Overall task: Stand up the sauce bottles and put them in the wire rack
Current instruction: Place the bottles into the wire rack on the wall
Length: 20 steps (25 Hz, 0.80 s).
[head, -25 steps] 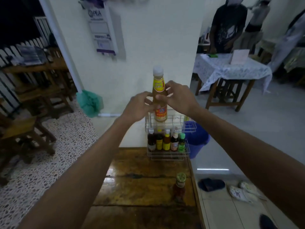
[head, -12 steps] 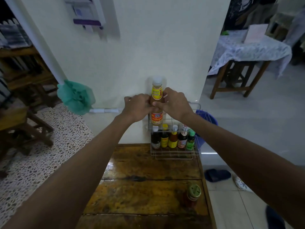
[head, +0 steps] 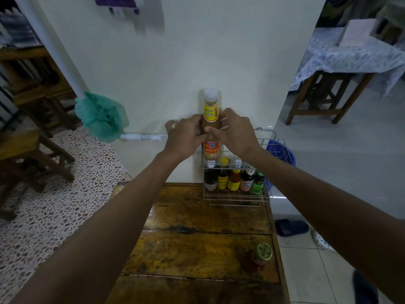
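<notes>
Against a cream wall (head: 197, 62), at the far right corner of a worn wooden table (head: 197, 249), stood a two-tier wire rack (head: 235, 199). Lower tier held five upright bottles (head: 234, 179) in a row: dark one at left, then yellow-labelled, orange, red-labelled, green at right. Upper tier held a tall bottle (head: 210, 119) with white cap and yellow and red labels, upright at the left end, base down among the wires; whether fully seated, could not tell. Gripped from both sides: left hand (head: 184, 137) curled round the tall bottle's left flank, right hand (head: 236, 133) wrapped round its right flank, thumb across the front, fingers clamped on the glass. Near the table's right edge, well apart from the rack, lay a small red jar (head: 257, 258) with a gold lid, tilted toward the camera. Behind the rack, on the floor, showed a blue basket (head: 282, 151). Left of the hands hung a green net (head: 100, 116) on a white pipe (head: 52, 47). Far right stood another table under a patterned cloth (head: 350, 55).
</notes>
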Motion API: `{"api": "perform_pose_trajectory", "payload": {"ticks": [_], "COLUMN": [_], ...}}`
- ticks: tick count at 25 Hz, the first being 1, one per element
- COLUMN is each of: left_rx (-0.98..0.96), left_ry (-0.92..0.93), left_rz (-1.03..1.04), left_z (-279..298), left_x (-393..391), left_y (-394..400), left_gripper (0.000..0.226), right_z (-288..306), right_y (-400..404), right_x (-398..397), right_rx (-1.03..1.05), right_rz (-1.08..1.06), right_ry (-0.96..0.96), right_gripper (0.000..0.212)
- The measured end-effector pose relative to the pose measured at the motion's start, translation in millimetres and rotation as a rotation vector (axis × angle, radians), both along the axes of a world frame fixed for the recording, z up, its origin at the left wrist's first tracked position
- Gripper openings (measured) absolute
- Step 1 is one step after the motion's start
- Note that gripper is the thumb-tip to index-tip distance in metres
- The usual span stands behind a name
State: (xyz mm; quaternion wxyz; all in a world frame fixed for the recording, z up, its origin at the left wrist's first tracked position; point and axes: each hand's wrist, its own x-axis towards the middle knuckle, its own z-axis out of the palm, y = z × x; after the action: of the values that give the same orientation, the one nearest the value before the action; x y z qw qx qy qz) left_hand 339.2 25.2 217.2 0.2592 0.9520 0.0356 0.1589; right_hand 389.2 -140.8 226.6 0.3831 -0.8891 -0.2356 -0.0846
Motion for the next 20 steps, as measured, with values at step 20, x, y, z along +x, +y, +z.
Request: {"api": "perform_pose_trajectory", "payload": {"ticks": [20], "left_rx": [0.143], "left_ry": [-0.085], "left_rz": [0.067], "left_z": [-24], "left_x": [-8], "left_y": [-3], "left_gripper": [0.066], "right_z": [-37], "right_y": [-5], "right_x": [5], "right_rx": [-0.031], "right_rz": [0.09], "right_ry": [-0.016], "right_gripper": [0.076]}}
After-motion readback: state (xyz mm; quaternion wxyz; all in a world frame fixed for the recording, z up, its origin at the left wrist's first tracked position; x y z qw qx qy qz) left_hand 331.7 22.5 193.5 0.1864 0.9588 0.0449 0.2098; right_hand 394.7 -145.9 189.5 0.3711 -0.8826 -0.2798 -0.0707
